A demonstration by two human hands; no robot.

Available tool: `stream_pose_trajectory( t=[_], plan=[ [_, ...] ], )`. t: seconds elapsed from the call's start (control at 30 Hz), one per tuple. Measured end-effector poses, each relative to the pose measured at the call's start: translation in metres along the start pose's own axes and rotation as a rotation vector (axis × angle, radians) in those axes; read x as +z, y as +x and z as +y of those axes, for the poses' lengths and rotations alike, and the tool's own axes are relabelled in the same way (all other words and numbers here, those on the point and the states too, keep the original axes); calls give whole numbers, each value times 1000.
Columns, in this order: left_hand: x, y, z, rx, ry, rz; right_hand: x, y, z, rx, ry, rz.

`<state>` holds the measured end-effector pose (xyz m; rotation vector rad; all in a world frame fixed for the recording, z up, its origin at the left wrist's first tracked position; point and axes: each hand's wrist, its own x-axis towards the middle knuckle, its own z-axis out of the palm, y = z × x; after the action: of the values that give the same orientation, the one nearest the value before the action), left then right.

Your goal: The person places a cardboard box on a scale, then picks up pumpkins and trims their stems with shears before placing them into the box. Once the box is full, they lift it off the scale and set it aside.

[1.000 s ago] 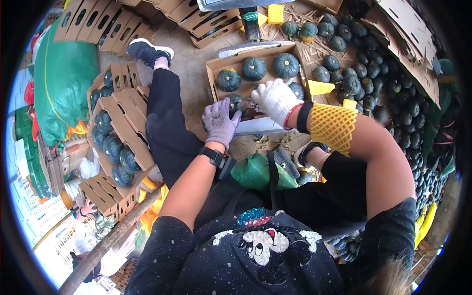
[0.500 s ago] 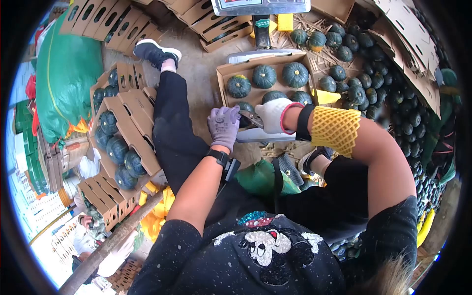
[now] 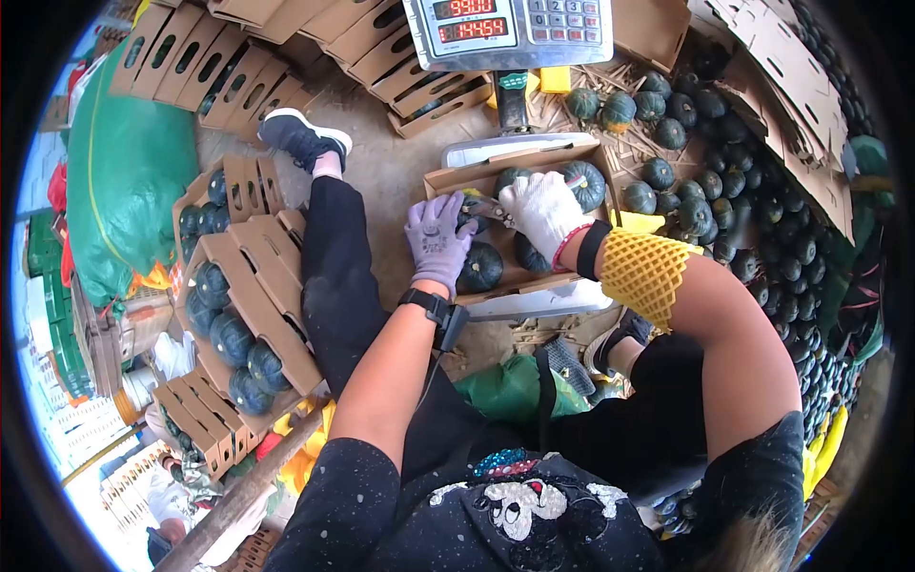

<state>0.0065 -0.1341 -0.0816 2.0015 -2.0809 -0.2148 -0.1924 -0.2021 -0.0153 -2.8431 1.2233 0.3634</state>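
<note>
My left hand [image 3: 438, 243], in a purple-grey glove, has its fingers against the left side of a dark green pumpkin [image 3: 475, 215] in a cardboard box [image 3: 448, 178]. My right hand [image 3: 543, 215], in a white glove, is closed around pruning shears [image 3: 494, 212]. Their blades point left at that pumpkin's top. Nearer to me in the box are another pumpkin [image 3: 480, 268] and one partly under my right wrist [image 3: 530, 254]. A larger pumpkin [image 3: 584, 184] sits at the back right. My right hand hides part of the box.
The box rests on a scale platform [image 3: 534, 303] below a lit digital display [image 3: 510, 33]. Many loose pumpkins [image 3: 696, 214] lie to the right. Filled boxes [image 3: 262, 291] and a green sack [image 3: 129, 195] stand left. A wooden pole [image 3: 243, 496] crosses the lower left.
The view has tilted up, showing more of the scale display. My hands have shifted from the box's near edge to the pumpkin at its back left, and the shears moved with my right hand.
</note>
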Motion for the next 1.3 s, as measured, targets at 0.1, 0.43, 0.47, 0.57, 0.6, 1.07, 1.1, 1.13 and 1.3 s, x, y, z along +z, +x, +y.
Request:
stream_pose_trajectory(
  t=[0.1, 0.43, 0.47, 0.57, 0.6, 1.07, 1.1, 1.13, 1.3],
  plan=[
    [9, -1, -13, 59, -45, 37, -12, -6, 0, 42, 287, -81],
    [-3, 0, -15, 75, -44, 48, -29, -17, -7, 79, 623, -460],
    [-3, 6, -17, 96, 6, 44, -37, -17, 0, 49, 649, -504],
    [-58, 14, 1, 2, -204, 272, -69, -57, 29, 61, 656, -181],
    [-90, 16, 16, -246, -296, 292, -54, -71, 43, 110, 756, 35],
    [-30, -21, -6, -900, -1253, -223, 100, -220, 123, 390, 398, -277],
    [-28, -24, -5, -857, -1221, -245, 107, -215, 126, 422, 542, -125],
    [-23, -27, -6, -815, -1181, -270, 115, -208, 127, 450, 696, 25],
    [-3, -46, 27, -1015, -1364, -305, 89, -151, 94, 301, 1443, 178]
  ],
)
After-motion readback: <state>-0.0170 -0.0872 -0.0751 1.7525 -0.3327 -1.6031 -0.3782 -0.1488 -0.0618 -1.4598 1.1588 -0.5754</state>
